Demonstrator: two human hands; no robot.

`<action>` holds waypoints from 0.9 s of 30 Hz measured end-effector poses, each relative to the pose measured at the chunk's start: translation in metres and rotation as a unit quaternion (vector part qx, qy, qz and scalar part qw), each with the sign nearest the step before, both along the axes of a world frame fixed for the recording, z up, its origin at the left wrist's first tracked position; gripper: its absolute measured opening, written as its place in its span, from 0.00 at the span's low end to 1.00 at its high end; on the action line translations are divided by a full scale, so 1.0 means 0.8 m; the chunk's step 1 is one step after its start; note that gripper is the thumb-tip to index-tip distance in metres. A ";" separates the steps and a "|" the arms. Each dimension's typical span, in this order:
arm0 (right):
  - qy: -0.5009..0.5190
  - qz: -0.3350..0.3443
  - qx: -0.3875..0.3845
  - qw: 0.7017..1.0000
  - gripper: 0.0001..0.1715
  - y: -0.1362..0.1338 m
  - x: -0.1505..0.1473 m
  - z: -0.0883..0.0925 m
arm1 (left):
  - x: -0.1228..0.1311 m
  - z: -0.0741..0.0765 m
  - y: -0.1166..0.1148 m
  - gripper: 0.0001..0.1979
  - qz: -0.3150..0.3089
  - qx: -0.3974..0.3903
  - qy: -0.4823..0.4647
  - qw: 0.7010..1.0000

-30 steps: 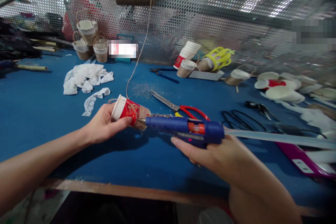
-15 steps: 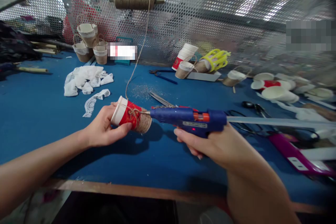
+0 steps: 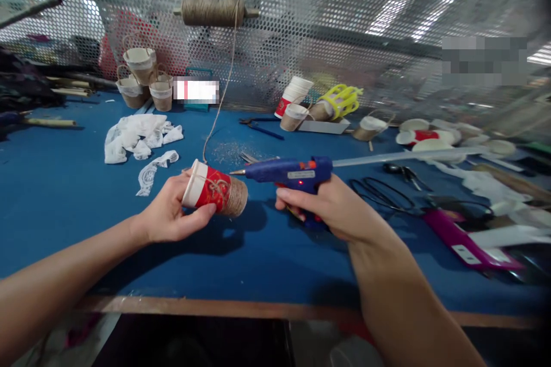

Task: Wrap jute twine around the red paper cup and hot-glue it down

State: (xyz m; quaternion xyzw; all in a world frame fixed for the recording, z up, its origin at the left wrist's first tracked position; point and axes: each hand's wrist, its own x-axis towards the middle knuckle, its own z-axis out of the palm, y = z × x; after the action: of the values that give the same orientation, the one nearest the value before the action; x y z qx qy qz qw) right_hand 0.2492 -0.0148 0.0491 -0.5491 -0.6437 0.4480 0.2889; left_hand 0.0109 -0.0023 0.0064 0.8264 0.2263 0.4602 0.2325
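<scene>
My left hand (image 3: 172, 212) is closed around a red and white paper cup (image 3: 209, 188), tipped on its side with its rim to the left. Twine (image 3: 236, 196) is wound in tight rows around the base end, and a loose tangle of it lies over the red part. From the cup a strand (image 3: 221, 92) climbs to a spool of twine (image 3: 210, 12) on the mesh. In my right hand (image 3: 318, 200) is a blue hot glue gun (image 3: 288, 172), a long clear glue stick (image 3: 400, 155) jutting from its back. Its metal nozzle is just above the cup's wrapped end, apart from it.
White lace (image 3: 133, 132) lies left of centre. Scissors (image 3: 248, 158) are partly hidden behind the glue gun; pliers (image 3: 264, 127) lie farther back. Small twine-wrapped cups (image 3: 161, 97) stand at the back left. A purple power strip (image 3: 456, 238) and black cable (image 3: 379, 192) lie right.
The glue gun's nozzle has lifted off the twine and moved up, the gun now tilting differently. My left hand and the cup have stayed nearly still. The view has shifted slightly.
</scene>
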 end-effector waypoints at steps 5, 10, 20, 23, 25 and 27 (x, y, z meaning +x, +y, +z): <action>0.110 -0.066 -0.012 0.992 0.11 0.033 0.011 -0.009 | -0.003 -0.007 0.004 0.07 0.030 -0.189 -0.050 0.980; 0.022 -0.200 0.000 0.980 0.07 0.082 0.028 -0.027 | -0.002 -0.011 0.009 0.06 0.053 -0.297 -0.083 0.950; -0.264 -0.258 -0.022 0.929 0.19 0.144 0.042 -0.058 | 0.002 -0.014 0.009 0.06 0.038 -0.234 -0.030 0.971; -0.316 -0.251 0.017 0.915 0.16 0.142 0.033 -0.052 | 0.003 -0.013 0.009 0.05 0.012 -0.162 0.003 0.987; -0.326 -0.228 0.060 0.916 0.14 0.130 0.019 -0.040 | 0.003 -0.012 0.009 0.07 0.004 -0.129 0.025 0.991; -0.306 -0.166 0.107 0.931 0.14 0.109 -0.003 -0.022 | 0.003 -0.012 0.010 0.07 0.007 -0.120 0.038 0.992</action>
State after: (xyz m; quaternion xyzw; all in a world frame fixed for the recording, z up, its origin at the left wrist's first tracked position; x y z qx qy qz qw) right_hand 0.2470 0.0727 0.0311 -0.7243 -0.6447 0.1322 0.2055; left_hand 0.0130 0.0054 -0.0034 0.8076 0.2946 0.4000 0.3179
